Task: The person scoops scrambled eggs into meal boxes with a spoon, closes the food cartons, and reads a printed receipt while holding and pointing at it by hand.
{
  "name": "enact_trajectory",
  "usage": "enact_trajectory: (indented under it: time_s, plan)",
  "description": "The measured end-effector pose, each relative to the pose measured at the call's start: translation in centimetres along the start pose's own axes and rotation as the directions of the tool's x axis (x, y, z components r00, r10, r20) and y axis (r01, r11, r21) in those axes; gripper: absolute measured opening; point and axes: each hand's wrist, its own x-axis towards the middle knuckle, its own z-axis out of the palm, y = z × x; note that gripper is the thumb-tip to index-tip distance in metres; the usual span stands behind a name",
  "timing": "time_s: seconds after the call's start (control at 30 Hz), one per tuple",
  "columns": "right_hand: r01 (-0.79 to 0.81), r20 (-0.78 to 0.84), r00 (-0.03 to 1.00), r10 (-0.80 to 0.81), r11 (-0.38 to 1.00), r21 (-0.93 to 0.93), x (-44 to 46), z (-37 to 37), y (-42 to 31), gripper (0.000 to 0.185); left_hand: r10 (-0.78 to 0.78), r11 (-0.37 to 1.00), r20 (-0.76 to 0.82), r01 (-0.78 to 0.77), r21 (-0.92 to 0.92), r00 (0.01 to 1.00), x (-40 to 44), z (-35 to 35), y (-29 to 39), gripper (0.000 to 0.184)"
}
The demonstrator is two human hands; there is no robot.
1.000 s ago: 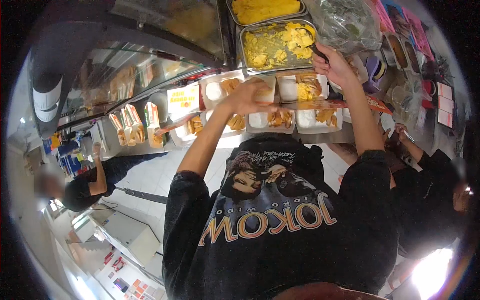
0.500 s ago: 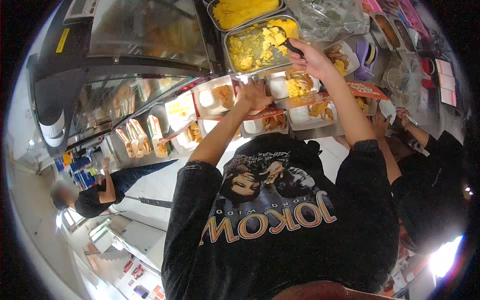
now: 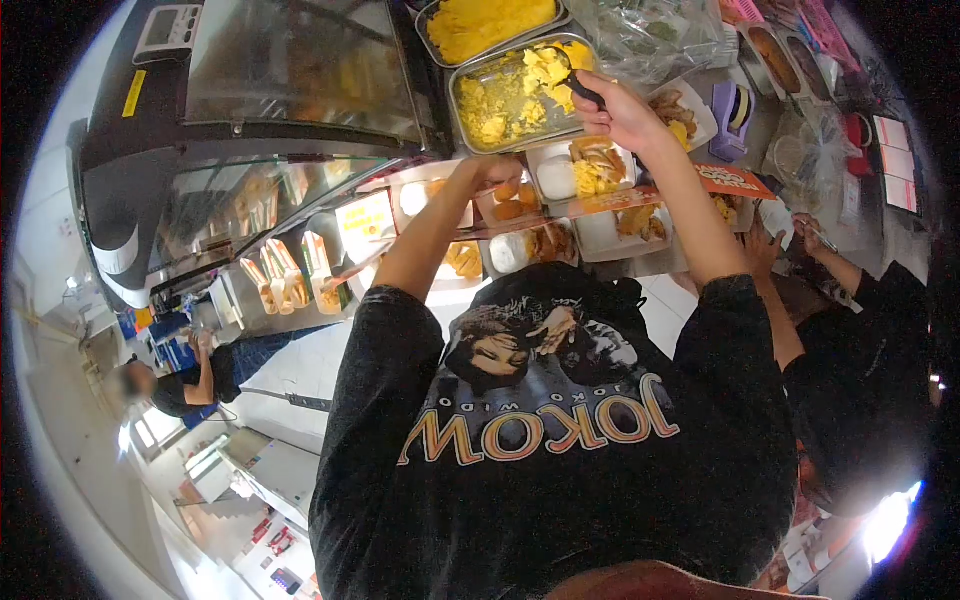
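Egg (image 3: 545,70) in tray (image 3: 459,112), top centre; spoon (image 3: 586,90) clamped in fingers of right hand (image 3: 627,118); left hand (image 3: 492,172) near fried pieces (image 3: 516,208), cannot tell finger spread.

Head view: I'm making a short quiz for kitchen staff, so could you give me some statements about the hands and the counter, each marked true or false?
1. The right hand holds a black-handled utensil. True.
2. The left hand grips the purple tape dispenser. False: the left hand is among the food boxes, and the purple tape dispenser stands well apart from it.
3. The near tray and the far tray both hold yellow food. True.
4. The clear plastic bag lies left of both trays in the picture. False: the clear plastic bag lies to their right.
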Motion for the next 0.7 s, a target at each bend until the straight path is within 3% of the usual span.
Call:
enact_trajectory:
  time_s: [0.07,0.17,0.2,0.3,0.33,0.43,0.53,0.63,0.67,0.7]
  plan:
    - [-0.019,0.045,0.999,0.018,0.999,0.033,0.1,-0.6,0.0,0.028,0.137,0.977,-0.067,-0.146,-0.155,0.988,-1.2,-0.3,-0.5,0.039]
    - [-0.019,0.056,0.998,0.016,0.999,0.04,0.3,-0.7,0.1,0.026,-0.069,0.977,-0.046,0.058,-0.204,0.997,-4.8,-1.6,1.6,0.035]
    - [-0.011,0.048,0.999,0.01,0.999,0.033,0.3,-0.6,0.0,0.025,0.089,0.966,-0.067,-0.102,-0.238,0.994,-2.9,-1.7,-0.3,0.043]
    - [-0.032,0.022,0.999,0.031,0.999,0.021,0.5,-0.3,0.0,0.022,0.069,0.99,0.105,-0.055,-0.128,0.992,-4.3,-1.9,0.9,0.048]
    - [-0.041,0.015,0.999,0.041,0.999,0.021,0.6,-0.2,0.0,0.022,0.044,0.998,0.19,-0.035,-0.047,0.981,-4.2,-1.6,0.9,0.042]
    - [-0.068,0.005,0.998,0.067,0.997,0.03,0.8,0.0,-0.2,0.022,-0.065,0.996,0.085,0.059,0.067,0.994,-4.2,-1.0,1.2,0.037]
    - [-0.082,0.004,0.997,0.081,0.996,0.038,0.8,0.1,-0.4,0.021,0.007,0.996,0.107,0.003,-0.087,0.994,-2.4,-1.0,-0.7,0.034]
    - [-0.114,0.016,0.993,0.113,0.992,0.055,1.4,-1.5,0.1,0.021,0.087,0.952,0.302,0.01,-0.306,0.949,-4.0,-2.1,-1.0,0.044]
    - [-0.15,0.052,0.988,0.146,0.986,0.073,2.3,-2.5,0.2,0.021,0.25,0.959,0.158,-0.221,-0.179,0.955,-1.1,-2.0,-2.5,0.038]
    - [-0.124,-0.031,0.991,0.127,0.989,0.081,2.3,-1.7,-0.4,0.017,0.332,0.939,0.177,-0.308,-0.151,0.926,-3.0,-2.4,-1.8,0.041]
